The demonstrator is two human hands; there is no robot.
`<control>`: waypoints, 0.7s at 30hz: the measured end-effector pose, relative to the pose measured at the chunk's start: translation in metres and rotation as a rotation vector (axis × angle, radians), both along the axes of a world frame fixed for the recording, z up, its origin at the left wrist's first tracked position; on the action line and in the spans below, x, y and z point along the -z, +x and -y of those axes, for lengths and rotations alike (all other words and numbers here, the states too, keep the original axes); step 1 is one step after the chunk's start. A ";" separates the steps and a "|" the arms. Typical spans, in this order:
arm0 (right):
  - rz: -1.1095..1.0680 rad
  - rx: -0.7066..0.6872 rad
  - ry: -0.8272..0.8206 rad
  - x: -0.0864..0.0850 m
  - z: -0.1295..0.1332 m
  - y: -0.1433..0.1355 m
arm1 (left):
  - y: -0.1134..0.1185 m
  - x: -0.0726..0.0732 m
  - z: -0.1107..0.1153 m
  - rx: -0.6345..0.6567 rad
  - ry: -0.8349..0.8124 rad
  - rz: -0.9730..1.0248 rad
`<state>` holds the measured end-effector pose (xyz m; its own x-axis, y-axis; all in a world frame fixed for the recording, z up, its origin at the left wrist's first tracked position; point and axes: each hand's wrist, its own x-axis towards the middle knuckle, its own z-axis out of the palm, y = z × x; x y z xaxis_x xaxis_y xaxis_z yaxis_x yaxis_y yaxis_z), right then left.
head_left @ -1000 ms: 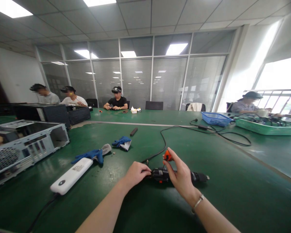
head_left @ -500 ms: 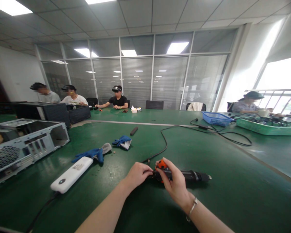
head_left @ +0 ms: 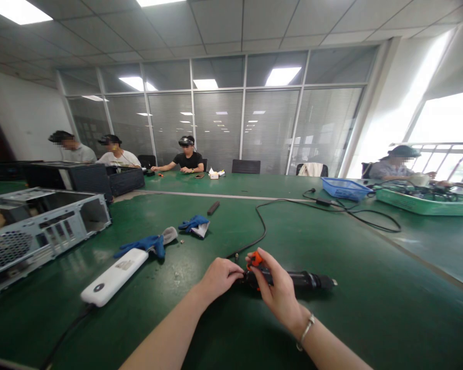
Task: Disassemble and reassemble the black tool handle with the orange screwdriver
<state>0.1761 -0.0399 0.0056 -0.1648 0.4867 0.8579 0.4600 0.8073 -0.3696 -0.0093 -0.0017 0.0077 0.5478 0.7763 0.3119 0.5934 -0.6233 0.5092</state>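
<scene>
In front of me on the table lies a black, pen-shaped electric screwdriver (head_left: 306, 280), its tip to the right. My right hand (head_left: 280, 288) is bent over it and pinches a small orange piece (head_left: 256, 258) between thumb and fingers; its exact kind is unclear. My left hand (head_left: 220, 278) is closed at the screwdriver's rear end, thumb against fingertips, beside the dark cord (head_left: 261, 226). Whatever lies between those fingers is hidden.
A white power unit (head_left: 113, 280) and blue work gloves (head_left: 150, 245) lie to the left, near an open metal computer case (head_left: 61, 226). At the right stand a blue basket (head_left: 345, 190) and a green basket (head_left: 428, 203). Several people sit around the table.
The orange piece and my right fingertips have shifted slightly to the left. My left hand, the screwdriver and the other things look unchanged.
</scene>
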 end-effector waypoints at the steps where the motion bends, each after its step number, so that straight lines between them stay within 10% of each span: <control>1: 0.018 -0.024 -0.011 -0.001 0.000 0.000 | 0.000 0.000 0.000 0.000 0.001 -0.005; 21: 0.129 -0.040 -0.020 -0.021 0.007 -0.003 | 0.001 -0.001 0.002 0.015 -0.004 0.001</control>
<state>0.1728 -0.0469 0.0266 -0.2923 0.4943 0.8187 0.4724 0.8190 -0.3258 -0.0083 -0.0035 0.0089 0.5586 0.7695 0.3095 0.5835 -0.6298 0.5127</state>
